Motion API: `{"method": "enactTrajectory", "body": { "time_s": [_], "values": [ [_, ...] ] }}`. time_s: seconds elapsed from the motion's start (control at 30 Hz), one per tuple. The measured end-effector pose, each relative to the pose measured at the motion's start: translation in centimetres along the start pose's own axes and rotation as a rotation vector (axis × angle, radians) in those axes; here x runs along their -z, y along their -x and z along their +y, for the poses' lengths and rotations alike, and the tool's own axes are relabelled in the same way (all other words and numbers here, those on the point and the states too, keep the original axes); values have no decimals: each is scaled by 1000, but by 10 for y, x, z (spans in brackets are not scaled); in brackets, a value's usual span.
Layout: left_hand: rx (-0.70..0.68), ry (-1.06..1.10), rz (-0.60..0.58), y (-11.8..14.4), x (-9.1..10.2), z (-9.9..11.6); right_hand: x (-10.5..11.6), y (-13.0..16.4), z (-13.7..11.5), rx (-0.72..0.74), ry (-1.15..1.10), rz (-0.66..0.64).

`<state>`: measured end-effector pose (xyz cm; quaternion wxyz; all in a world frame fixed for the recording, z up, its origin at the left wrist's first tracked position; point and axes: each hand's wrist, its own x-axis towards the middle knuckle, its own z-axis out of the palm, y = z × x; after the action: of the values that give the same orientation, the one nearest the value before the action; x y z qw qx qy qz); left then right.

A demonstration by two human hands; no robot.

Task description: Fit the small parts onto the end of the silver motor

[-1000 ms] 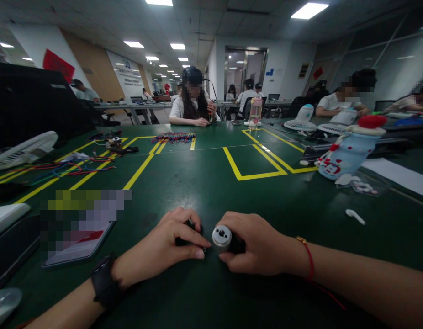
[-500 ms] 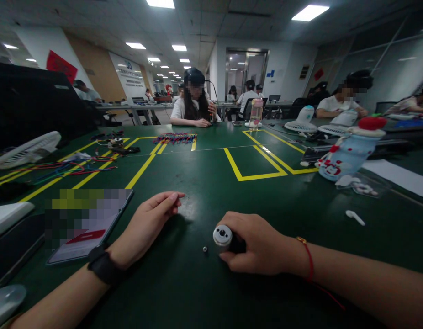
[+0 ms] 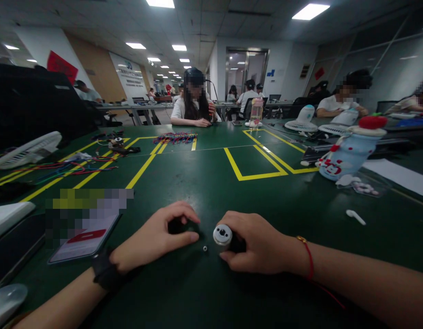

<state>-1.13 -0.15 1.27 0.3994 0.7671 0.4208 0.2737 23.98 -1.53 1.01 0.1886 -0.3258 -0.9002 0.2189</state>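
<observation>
My right hand (image 3: 262, 249) lies on the green table (image 3: 204, 183), closed around a small dark cylinder with a silver round end (image 3: 222, 235) that faces the camera. A tiny silver part (image 3: 205, 249) lies loose on the table just left of that end. My left hand (image 3: 156, 237), with a black watch on its wrist, rests beside it, its index finger and thumb curved and apart. The thumb tip is a little left of the tiny part, and I see nothing between the fingers.
A phone (image 3: 84, 237) lies to the left of my left hand. Coloured wires (image 3: 60, 168), a white fan (image 3: 26, 150), a pale blue bottle with a red cap (image 3: 348, 151) and a white earbud (image 3: 355, 216) sit further out. Other people sit at the far side.
My left hand let go near the cylinder, swung away to the left with fingers spread, then came back next to the tiny part now lying bare. My right hand stayed still.
</observation>
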Motion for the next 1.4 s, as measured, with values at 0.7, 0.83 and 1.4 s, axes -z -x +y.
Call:
{"method": "enactTrajectory", "body": {
  "time_s": [0.7,0.83,1.4],
  "values": [
    [-163,-151,82,3,-33,43,-4,-2,4,38,72,34],
    [8,-27,128,0,-25,19,-1,-1,3,37,38,17],
    [219,453,424,-11,1,-25,0,-1,0,-2,5,-9]
  ]
}}
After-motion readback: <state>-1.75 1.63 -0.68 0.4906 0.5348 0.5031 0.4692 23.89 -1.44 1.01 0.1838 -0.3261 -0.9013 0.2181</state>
